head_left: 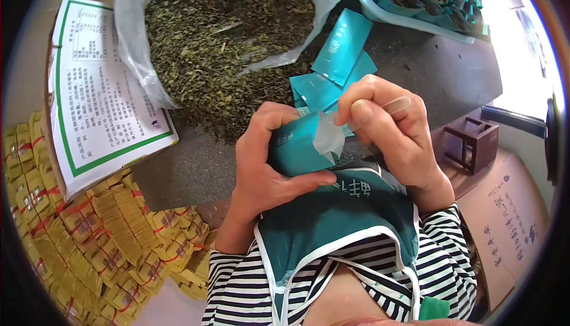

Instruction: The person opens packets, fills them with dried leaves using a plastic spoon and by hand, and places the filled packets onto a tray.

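A teal packet [294, 145] is held tilted in my left hand [261, 163], fingers behind it and thumb along its lower edge. Its open end, with a whitish inner lining, faces my right hand [392, 127]. That hand is closed at the packet's mouth, pinching a clear, thin-handled tool [396, 105] whose rounded end sticks out past the fingers. What the tool's other end holds is hidden. Just beyond both hands, several flat teal packets [341, 47] lie overlapping on the dark table [196, 175].
A clear plastic bag [133, 35] holds a heap of dried leaves [219, 47], some spilling out. Filled teal packets stand in a pale tub [389, 17]. A printed box [110, 88], bundled yellow packets [119, 231], a brown wooden stand [472, 145] and a cardboard box [504, 225] surround the table.
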`<state>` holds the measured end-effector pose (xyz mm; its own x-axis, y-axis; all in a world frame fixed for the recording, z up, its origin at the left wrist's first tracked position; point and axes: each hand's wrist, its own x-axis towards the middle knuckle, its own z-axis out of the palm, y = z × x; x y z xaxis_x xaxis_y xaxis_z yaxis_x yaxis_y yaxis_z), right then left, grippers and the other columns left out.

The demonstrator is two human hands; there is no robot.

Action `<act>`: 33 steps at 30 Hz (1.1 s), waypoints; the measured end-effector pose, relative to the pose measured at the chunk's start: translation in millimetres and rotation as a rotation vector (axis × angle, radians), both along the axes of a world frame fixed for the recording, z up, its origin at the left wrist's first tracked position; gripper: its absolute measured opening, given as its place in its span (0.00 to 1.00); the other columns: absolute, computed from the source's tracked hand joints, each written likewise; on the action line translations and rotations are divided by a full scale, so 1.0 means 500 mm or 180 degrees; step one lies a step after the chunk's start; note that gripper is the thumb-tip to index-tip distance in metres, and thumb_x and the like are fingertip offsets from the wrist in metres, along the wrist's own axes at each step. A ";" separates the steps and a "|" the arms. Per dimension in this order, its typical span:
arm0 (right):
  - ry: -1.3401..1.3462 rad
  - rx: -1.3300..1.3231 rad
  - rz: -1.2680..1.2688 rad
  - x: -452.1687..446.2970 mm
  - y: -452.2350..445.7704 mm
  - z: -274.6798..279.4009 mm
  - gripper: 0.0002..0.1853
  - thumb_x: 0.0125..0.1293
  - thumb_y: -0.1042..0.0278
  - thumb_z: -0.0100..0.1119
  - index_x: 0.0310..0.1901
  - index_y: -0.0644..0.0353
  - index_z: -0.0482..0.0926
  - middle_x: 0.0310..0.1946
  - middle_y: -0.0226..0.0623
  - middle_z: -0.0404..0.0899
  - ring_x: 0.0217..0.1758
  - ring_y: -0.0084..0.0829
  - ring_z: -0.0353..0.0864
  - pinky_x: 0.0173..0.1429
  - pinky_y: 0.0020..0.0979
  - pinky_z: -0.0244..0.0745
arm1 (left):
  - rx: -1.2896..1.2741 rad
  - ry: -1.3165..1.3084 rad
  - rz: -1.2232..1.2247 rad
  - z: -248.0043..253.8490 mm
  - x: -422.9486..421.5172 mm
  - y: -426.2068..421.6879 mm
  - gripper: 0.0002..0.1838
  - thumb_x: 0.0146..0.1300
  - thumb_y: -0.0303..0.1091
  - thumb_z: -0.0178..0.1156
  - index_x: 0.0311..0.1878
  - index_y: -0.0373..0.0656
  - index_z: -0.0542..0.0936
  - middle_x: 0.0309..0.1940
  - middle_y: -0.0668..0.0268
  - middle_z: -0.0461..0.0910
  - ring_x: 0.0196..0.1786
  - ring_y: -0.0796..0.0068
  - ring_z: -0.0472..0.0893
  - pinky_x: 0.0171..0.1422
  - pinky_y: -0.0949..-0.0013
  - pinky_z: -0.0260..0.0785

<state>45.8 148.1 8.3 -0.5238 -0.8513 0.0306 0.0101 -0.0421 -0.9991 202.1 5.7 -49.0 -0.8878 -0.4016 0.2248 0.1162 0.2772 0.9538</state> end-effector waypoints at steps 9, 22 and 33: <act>0.1201 0.0116 0.0264 0.009 -0.047 -0.006 0.14 0.77 0.67 0.51 0.32 0.65 0.78 0.24 0.26 0.72 0.24 0.14 0.65 0.29 0.23 0.58 | 0.0221 0.0298 0.0302 -0.007 0.025 -0.025 0.33 0.43 0.43 0.83 0.48 0.38 0.76 0.43 0.59 0.78 0.45 0.64 0.79 0.52 0.65 0.71; 0.0276 0.0262 0.0648 0.033 -0.101 0.004 0.12 0.75 0.70 0.54 0.32 0.65 0.77 0.27 0.30 0.75 0.26 0.18 0.69 0.33 0.21 0.63 | -0.0659 0.0365 0.0608 0.005 0.050 -0.046 0.33 0.43 0.37 0.82 0.50 0.39 0.75 0.44 0.58 0.78 0.44 0.63 0.79 0.50 0.64 0.73; 0.1083 0.0339 0.0433 0.038 -0.100 -0.020 0.08 0.61 0.86 0.61 0.41 0.65 0.77 0.34 0.33 0.79 0.36 0.25 0.81 0.41 0.24 0.74 | -0.1821 0.0010 0.0990 0.008 0.053 -0.045 0.31 0.44 0.36 0.78 0.53 0.45 0.76 0.45 0.60 0.81 0.44 0.56 0.82 0.45 0.58 0.73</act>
<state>64.7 98.3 -1.9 -0.3809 -0.9201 0.0910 -0.3247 0.0409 -0.9449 228.6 -16.9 -44.9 -0.7483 -0.4558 0.4819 -0.0489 0.7624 0.6452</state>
